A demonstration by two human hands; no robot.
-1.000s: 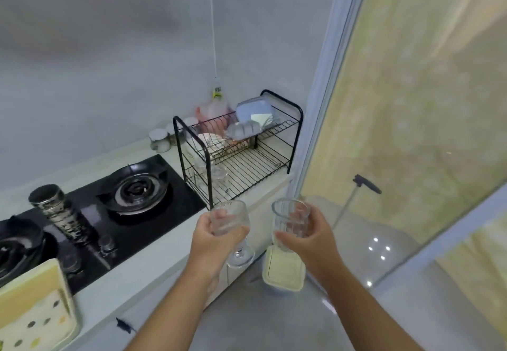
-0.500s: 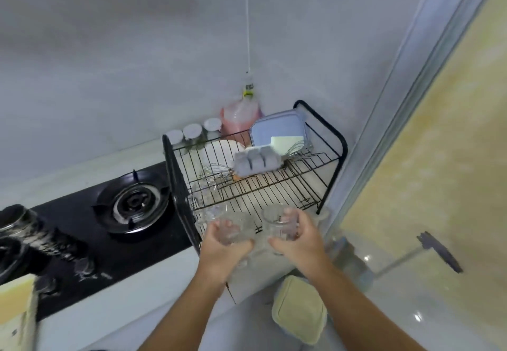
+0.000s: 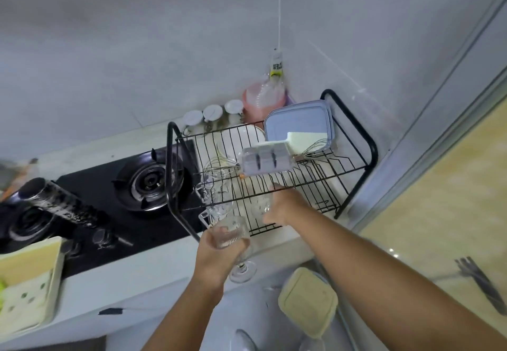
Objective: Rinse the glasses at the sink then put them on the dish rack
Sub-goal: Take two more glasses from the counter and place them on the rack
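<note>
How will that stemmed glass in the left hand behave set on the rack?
Probably fragile: the stemmed glass looks thin. Its small foot may tip on the wire dish rack. Ribbed sides likely help the left hand grip.

a home kitchen: gas hob [image 3: 148, 184] set in a counter, wire dish rack [image 3: 274, 175] beside it.

The dish rack [image 3: 369, 145] is black wire, carrying a pale blue lid [image 3: 297, 120], with a pink bottle [image 3: 263, 101] behind it. Left of the rack lie a black hob [image 3: 104, 186] and a black cup [image 3: 63, 205] mottled with silver, and farther left a cream board [image 3: 27, 282] with dark dots. At the rack's front the stemmed glass [image 3: 231, 231] is clear with vertical ribs and the second glass [image 3: 259, 204] is clear; below the rack is a cream box [image 3: 307, 298].
</note>
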